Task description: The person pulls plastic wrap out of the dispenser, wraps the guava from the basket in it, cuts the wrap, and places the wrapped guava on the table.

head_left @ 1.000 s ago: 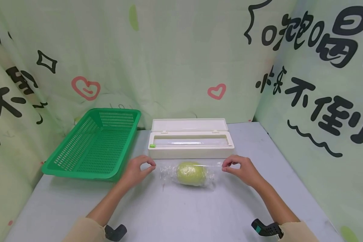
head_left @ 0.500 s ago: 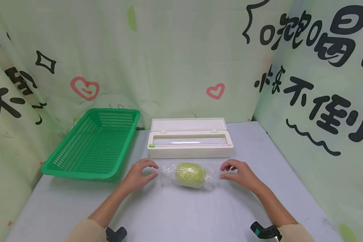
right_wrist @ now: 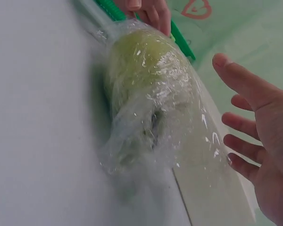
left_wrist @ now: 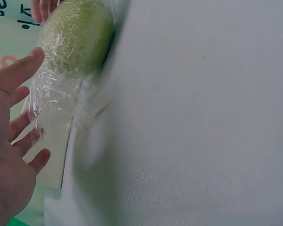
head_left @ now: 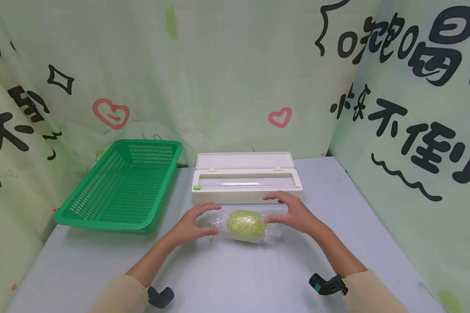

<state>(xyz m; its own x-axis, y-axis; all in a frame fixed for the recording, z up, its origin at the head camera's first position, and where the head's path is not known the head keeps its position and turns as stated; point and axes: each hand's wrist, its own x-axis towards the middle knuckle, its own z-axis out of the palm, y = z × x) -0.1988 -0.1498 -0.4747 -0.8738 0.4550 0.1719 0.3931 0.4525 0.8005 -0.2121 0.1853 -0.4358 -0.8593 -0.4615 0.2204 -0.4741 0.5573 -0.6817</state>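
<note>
A yellow-green, rounded fruit (head_left: 246, 225) lies on the table, loosely wrapped in clear plastic wrap (head_left: 273, 232) that is crumpled at both ends. My left hand (head_left: 192, 225) is at the left end of the wrap, thumb and fingers spread apart. In the left wrist view its fingers (left_wrist: 20, 127) overlap the loose film. My right hand (head_left: 295, 214) hangs over the right end with its thumb close to the fruit. The right wrist view shows the fingers of that hand (right_wrist: 243, 123) spread, with nothing between them.
Behind the fruit stands a white plastic-wrap dispenser (head_left: 246, 198), its lid (head_left: 244, 161) up and a green slider (head_left: 197, 187) at the left of its front bar. A green basket (head_left: 102, 226) sits on the left of the table (head_left: 243, 278). Printed curtains surround the back and sides.
Both hands had thumb and fingers pinched near the film's ends; the right held a stretched edge and let it go. The hands then spread and moved inward toward the fruit.
</note>
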